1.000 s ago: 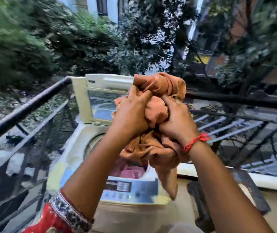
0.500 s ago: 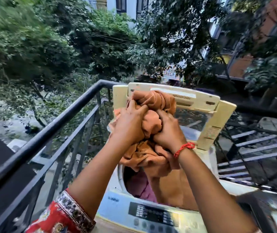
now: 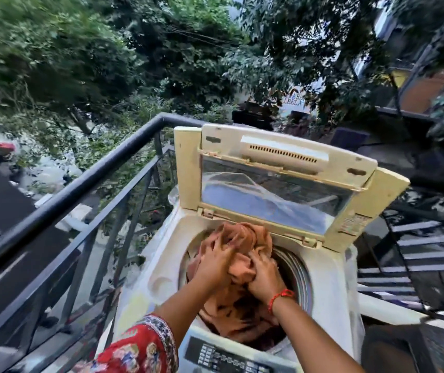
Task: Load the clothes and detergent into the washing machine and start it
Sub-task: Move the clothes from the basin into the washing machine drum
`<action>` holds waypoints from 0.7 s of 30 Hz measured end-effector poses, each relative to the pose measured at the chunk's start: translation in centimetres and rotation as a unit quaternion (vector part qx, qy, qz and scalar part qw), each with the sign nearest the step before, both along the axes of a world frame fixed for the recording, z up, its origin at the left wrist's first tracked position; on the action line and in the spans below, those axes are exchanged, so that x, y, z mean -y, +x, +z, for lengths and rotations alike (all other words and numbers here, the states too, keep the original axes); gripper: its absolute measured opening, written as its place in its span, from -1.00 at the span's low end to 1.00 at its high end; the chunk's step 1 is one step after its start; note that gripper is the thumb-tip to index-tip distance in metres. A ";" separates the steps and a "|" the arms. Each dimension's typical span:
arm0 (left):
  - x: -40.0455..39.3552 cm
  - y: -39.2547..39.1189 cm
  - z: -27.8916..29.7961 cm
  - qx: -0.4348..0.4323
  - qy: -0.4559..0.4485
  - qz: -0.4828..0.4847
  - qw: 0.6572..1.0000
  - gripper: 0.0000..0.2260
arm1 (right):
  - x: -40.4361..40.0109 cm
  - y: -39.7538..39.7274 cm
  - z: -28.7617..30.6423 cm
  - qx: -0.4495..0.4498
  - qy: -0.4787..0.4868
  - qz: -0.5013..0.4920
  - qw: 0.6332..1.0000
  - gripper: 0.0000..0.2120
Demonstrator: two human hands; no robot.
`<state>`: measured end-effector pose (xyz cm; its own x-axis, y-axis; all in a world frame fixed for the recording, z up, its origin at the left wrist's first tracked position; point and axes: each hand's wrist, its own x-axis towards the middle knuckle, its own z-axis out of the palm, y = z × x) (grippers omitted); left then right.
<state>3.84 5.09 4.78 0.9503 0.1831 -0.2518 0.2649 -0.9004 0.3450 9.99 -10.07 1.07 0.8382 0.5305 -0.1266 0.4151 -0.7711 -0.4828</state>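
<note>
A cream top-loading washing machine (image 3: 161, 267) stands on a balcony with its windowed lid (image 3: 282, 162) raised upright at the back. An orange-brown cloth (image 3: 245, 235) fills the mouth of the drum (image 3: 296, 275) and hangs down inside it. My left hand (image 3: 212, 265) grips the bundle from the left. My right hand (image 3: 263, 275), with a red thread at the wrist, grips it from the right. Both hands sit at the drum opening. The control panel (image 3: 223, 356) with its buttons lies at the machine's front edge.
A black metal railing (image 3: 81, 184) runs along the left of the machine and turns the corner behind it. Dark metal slats (image 3: 425, 254) lie to the right. Trees and buildings stand beyond the balcony.
Both hands have moved down with the orange-brown cloth, from chest height above the machine into the drum opening. The view has shifted closer over the machine.
</note>
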 end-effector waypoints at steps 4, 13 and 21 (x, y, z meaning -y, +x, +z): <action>2.1 0.7 -2.2 -0.095 0.077 -0.027 0.992 -0.26 | 1.6 1.1 -2.2 -0.043 -0.064 0.061 0.995 -0.28; 3.3 4.3 -5.6 -0.040 0.023 0.087 0.995 -0.86 | 3.2 5.3 -4.3 -0.055 -0.031 0.041 0.997 -0.68; 5.3 9.5 -9.4 0.014 -0.413 0.434 0.801 -0.75 | -0.5 8.2 -7.8 -0.468 0.451 -0.405 0.643 -0.80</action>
